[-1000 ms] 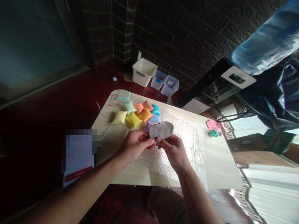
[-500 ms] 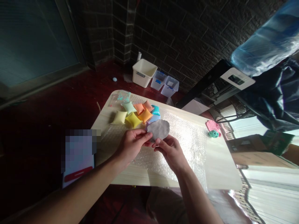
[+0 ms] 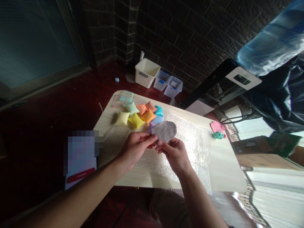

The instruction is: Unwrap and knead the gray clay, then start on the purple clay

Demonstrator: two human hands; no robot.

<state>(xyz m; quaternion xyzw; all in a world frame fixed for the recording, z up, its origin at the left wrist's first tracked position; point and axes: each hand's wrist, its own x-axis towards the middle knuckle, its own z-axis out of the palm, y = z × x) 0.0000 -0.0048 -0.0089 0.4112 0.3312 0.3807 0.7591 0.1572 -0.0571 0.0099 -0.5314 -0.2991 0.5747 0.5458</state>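
Note:
A flattened grey piece of modelling clay (image 3: 165, 130) is held above the table, its surface slightly dented. My left hand (image 3: 137, 146) pinches its lower left edge, thumb on top. At its lower edge, my right hand (image 3: 175, 154) also grips it between thumb and fingers. Just beyond lie several small soft packets: a yellow packet (image 3: 136, 121), an orange packet (image 3: 148, 116), a pale green packet (image 3: 132, 108) and a blue packet (image 3: 159, 110). Partly hidden behind the clay is a purple packet (image 3: 150, 127).
Bubble wrap (image 3: 193, 148) covers much of the wooden table (image 3: 226, 161). Pink clay (image 3: 216, 126) and green clay (image 3: 218, 135) rest at the right edge. On the floor beyond stand a cream bin (image 3: 144, 77) and two clear boxes. Cardboard boxes (image 3: 258, 160) are at right.
The grey clay has shifted slightly right and turned a little in my fingers, showing more of the purple packet. Both hands still hold it. The whole view has moved slightly.

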